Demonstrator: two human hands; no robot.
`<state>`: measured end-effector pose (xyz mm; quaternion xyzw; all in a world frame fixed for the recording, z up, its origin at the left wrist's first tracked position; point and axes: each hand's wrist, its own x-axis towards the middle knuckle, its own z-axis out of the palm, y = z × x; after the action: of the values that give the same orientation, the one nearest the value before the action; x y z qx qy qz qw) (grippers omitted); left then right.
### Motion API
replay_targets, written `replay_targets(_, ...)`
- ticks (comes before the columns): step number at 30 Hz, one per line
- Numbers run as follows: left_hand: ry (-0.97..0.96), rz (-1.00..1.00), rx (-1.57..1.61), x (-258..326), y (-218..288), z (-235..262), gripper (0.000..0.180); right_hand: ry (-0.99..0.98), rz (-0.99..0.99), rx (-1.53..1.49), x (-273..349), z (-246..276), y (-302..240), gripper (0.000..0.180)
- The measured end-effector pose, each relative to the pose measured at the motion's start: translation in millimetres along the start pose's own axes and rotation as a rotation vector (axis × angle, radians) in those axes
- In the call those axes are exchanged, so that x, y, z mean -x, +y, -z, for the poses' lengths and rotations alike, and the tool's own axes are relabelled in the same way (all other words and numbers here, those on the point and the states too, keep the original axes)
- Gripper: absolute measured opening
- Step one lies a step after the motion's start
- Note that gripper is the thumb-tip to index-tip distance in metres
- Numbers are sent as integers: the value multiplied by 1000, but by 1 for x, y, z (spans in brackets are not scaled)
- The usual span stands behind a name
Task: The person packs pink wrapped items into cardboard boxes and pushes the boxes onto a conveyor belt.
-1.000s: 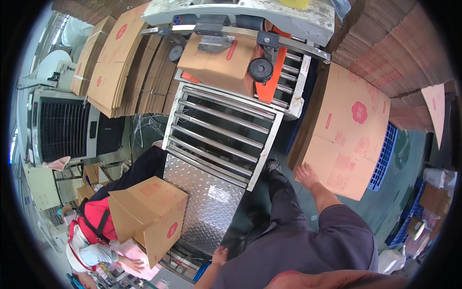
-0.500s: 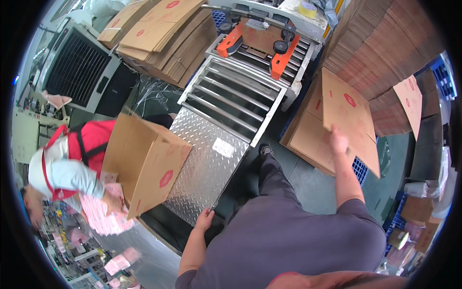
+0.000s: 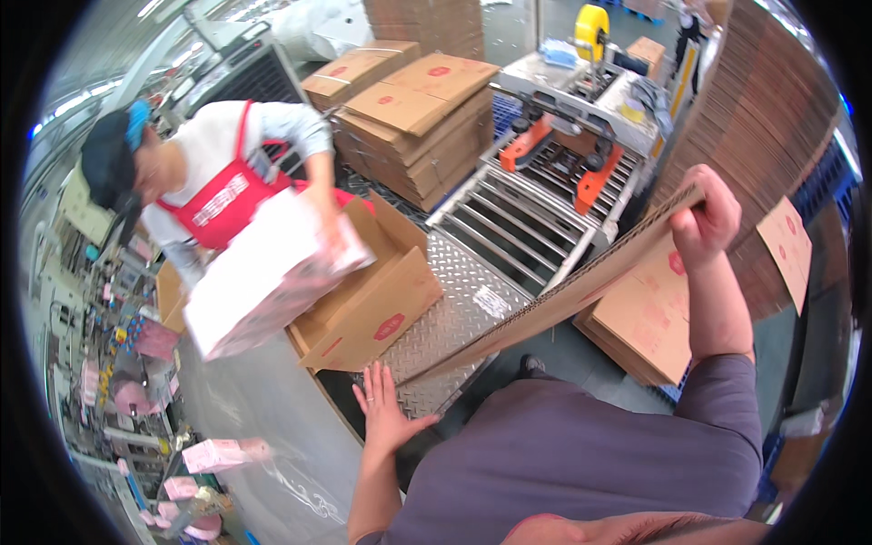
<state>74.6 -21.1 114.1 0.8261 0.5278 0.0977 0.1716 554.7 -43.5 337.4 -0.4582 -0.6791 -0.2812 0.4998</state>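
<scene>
My right hand is closed on the upper corner of a flat, folded cardboard carton, held up edge-on and slanting across in front of me. The carton's lower end comes down on the diamond-patterned metal plate, close to my left hand. That hand is open, its fingers spread; whether it touches the carton I cannot tell. Just beyond its fingertips stands an open cardboard box with a red mark. A co-worker in a red apron holds a bulky pink-and-white wrapped bundle over this box.
A roller conveyor leads from the plate to a sealing machine with orange guides. Stacked flat cartons stand behind it. More lie at right, beside a tall cardboard stack. A grey table is at left.
My right hand has raised the flat carton from the right-hand stack and swung it leftward over the plate. My left hand has opened off the plate's edge. The co-worker has lifted the bundle to the box.
</scene>
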Motion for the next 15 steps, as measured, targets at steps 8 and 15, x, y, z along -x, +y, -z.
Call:
replay_targets(8,444,-148,-267,33,-18,57,29,-430,-55,25,93,-101,45,73)
replay_targets(15,493,115,-545,12,12,0,59,-1188,193,-261,144,-219,40,54)
